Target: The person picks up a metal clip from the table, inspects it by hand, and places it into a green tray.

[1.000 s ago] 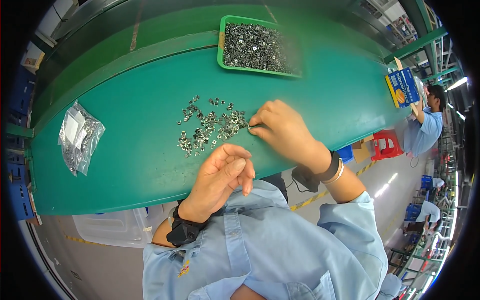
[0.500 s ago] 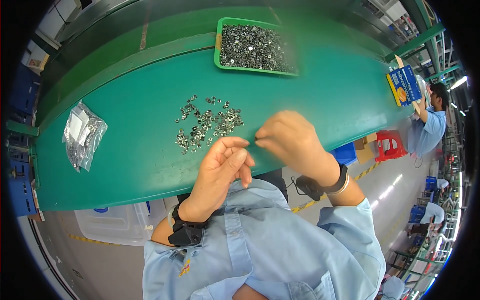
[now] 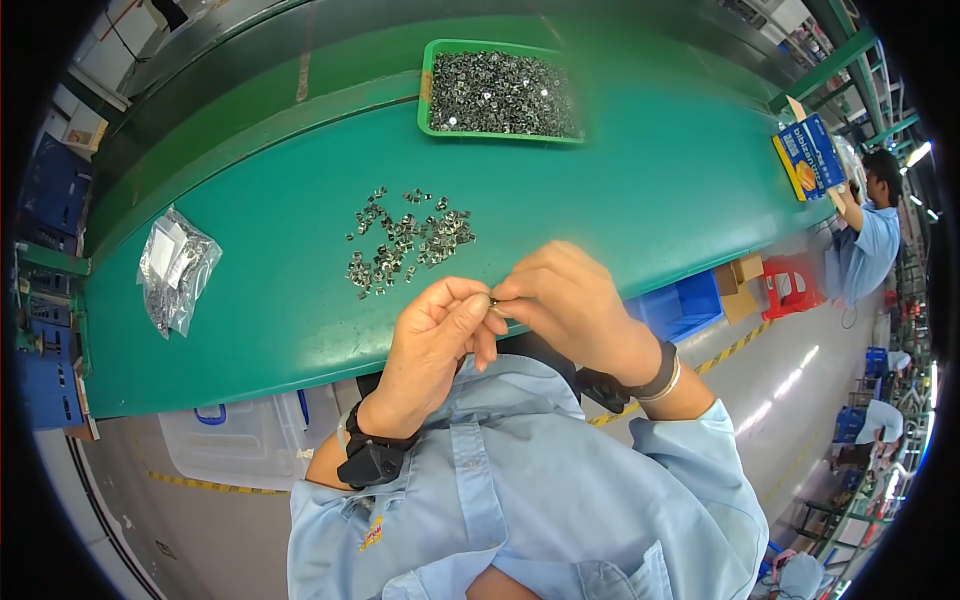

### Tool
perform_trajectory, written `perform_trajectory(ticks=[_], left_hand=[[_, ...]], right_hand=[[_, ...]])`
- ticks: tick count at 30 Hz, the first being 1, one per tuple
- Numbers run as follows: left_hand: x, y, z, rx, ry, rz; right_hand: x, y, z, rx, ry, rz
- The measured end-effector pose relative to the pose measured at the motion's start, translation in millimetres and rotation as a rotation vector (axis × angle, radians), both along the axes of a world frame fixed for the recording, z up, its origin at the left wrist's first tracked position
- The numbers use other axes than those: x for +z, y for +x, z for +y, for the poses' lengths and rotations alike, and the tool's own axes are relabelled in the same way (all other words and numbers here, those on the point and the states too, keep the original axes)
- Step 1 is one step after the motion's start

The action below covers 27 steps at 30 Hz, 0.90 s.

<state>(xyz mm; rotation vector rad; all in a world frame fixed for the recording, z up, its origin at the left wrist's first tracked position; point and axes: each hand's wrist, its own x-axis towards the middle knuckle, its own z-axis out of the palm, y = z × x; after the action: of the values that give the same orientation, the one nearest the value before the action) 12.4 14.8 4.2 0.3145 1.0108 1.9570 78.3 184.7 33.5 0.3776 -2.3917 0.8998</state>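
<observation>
Over the near edge of the green table, my left hand [image 3: 432,338] and my right hand [image 3: 572,302] meet at the fingertips. Between them sits a small dark metal piece [image 3: 494,302], mostly covered by the fingers. My left thumb and forefinger pinch it from the left, and my right thumb and fingers close on it from the right. Just beyond my left hand, a loose heap of small shiny metal pieces [image 3: 400,240] is spread on the table. Farther back, a green tray [image 3: 426,92] is filled with many similar-looking pieces.
A clear plastic bag [image 3: 175,270] of metal parts lies at the left. Below the table are a clear lidded bin [image 3: 230,445] and a blue crate [image 3: 680,305], near a red stool [image 3: 790,285]. At the far right, a person [image 3: 870,235] stands beside a blue-and-yellow box [image 3: 810,158].
My right hand has moved left and slightly down, bringing its fingertips against those of my left hand. The view has shifted slightly.
</observation>
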Motion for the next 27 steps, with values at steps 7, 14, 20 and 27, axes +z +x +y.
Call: perform_trajectory(ticks=[7, 14, 20, 27], left_hand=[[-0.2, 0.4, -3.5, 0.006, 0.017, 0.005], [1.0, 3.0, -3.7, 0.032, -0.006, 0.022], [-2.7, 0.0, -4.5, 0.012, -0.030, 0.065], [-6.7, -2.4, -4.8, -0.074, 0.124, -0.136]], right_hand=[[-9.1, 3.1, -7.7, -0.016, -0.094, -0.004], [-8.2, 1.9, -7.9, -0.002, -0.116, -0.003], [-6.4, 1.0, -7.8, 0.024, -0.093, -0.003], [-9.8, 3.9, -10.0, 0.017, -0.174, -0.020]])
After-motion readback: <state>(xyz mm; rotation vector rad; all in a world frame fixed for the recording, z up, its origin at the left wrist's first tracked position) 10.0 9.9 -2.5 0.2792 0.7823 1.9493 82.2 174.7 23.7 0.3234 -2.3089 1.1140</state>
